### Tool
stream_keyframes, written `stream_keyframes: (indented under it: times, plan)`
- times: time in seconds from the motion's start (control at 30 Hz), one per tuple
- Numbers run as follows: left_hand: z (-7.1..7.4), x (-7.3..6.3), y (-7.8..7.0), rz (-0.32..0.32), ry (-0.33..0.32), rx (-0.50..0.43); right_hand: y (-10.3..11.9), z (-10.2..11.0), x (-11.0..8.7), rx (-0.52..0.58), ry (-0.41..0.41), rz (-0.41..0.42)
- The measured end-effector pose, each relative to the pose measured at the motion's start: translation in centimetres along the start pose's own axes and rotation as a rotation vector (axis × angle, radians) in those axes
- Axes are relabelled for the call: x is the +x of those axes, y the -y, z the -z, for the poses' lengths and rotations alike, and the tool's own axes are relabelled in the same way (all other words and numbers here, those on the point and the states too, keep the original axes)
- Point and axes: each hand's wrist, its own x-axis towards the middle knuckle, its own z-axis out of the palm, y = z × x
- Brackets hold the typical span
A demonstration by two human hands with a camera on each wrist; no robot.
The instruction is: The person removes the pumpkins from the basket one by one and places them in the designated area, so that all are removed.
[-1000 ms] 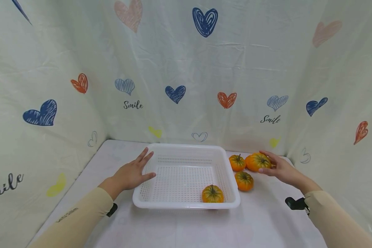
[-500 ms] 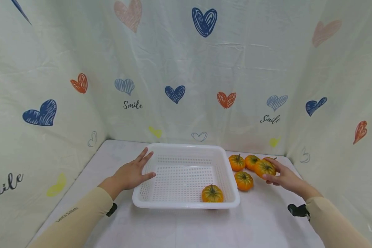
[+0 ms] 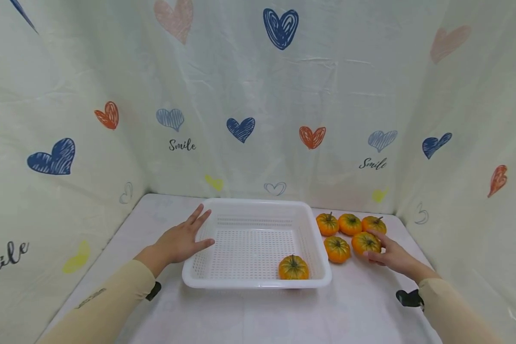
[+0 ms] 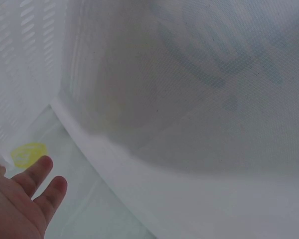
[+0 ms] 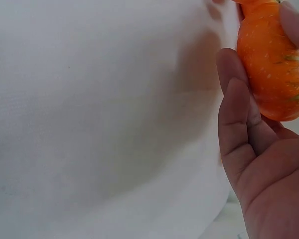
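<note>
My right hand holds a small orange pumpkin between thumb and fingers, right of the basket. In the right wrist view the thumb and curled fingers grip this pumpkin by its sides. Another pumpkin lies just left of it, close to the basket's right wall. My left hand rests at the left rim of a white perforated plastic basket, fingers spread and straight. Two straight fingertips show beside the basket's wall in the left wrist view. One pumpkin sits inside, in the basket's near right corner.
Behind the held pumpkin stand three more in a row: a left pumpkin, a middle pumpkin and a right pumpkin. A white cloth covers the table. A heart-printed curtain encloses the back and sides.
My right hand has brought its pumpkin from the back row toward me and slightly right, uncovering the pumpkins behind. The left hand stays at the basket rim.
</note>
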Motion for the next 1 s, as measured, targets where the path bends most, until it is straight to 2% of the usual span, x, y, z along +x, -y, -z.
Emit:
stream_keyframes:
  times: [0.17,0.33,1.0]
  plan:
    - [-0.2,0.1,0.1,-0.001,-0.002,0.007,-0.6,-0.4,0.4,-0.052,0.002,-0.029]
    - [-0.3,0.2,0.2,-0.006,-0.003,0.009,-1.0,-0.9,0.9,-0.051,0.007,-0.067]
    - [-0.2,0.0,0.1,-0.014,-0.016,0.001,-1.8,-1.4,1.1,-0.078,0.008,-0.108]
